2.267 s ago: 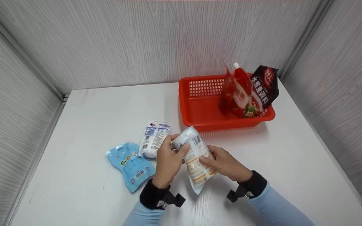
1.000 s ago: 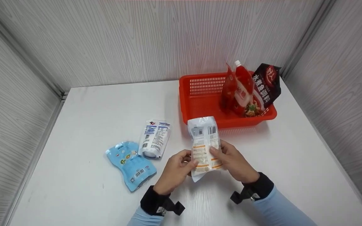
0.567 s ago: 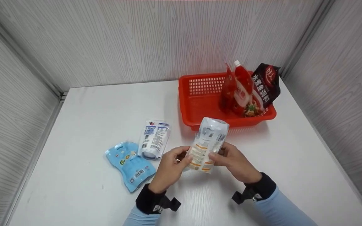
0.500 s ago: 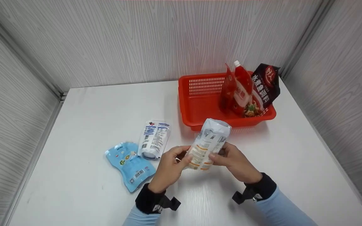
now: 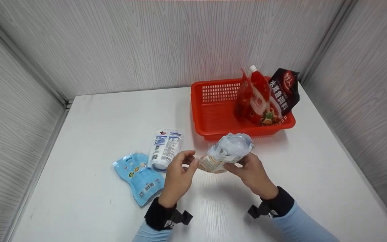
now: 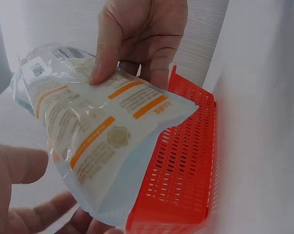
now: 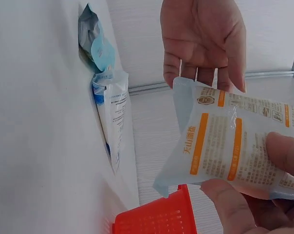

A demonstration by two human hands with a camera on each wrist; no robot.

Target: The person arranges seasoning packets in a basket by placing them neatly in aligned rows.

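Observation:
A white salt bag (image 5: 227, 153) with orange stripes and printed text is in the air in front of the red basket. My right hand (image 5: 254, 175) grips it, thumb on the printed face and fingers behind, as the left wrist view shows. My left hand (image 5: 178, 178) is at the bag's left end, thumb raised off it; in the right wrist view its loosely bent fingertips (image 7: 205, 75) lie at the bag's edge. The bag's sealed end points toward the left hand, and its bottom tilts up to the right.
The red basket (image 5: 198, 111) at the back right holds a red spouted pouch (image 5: 259, 97), a red packet beside it and a black seasoning packet (image 5: 284, 90). Left of my hands, a white pouch (image 5: 165, 151) and a light blue pouch (image 5: 139, 178) lie on the white table (image 5: 79, 151).
The salt bag has swung from near upright to tilted, bottom end up to the right. My left hand has loosened from it, while my right keeps its grip. Basket and other pouches stay put.

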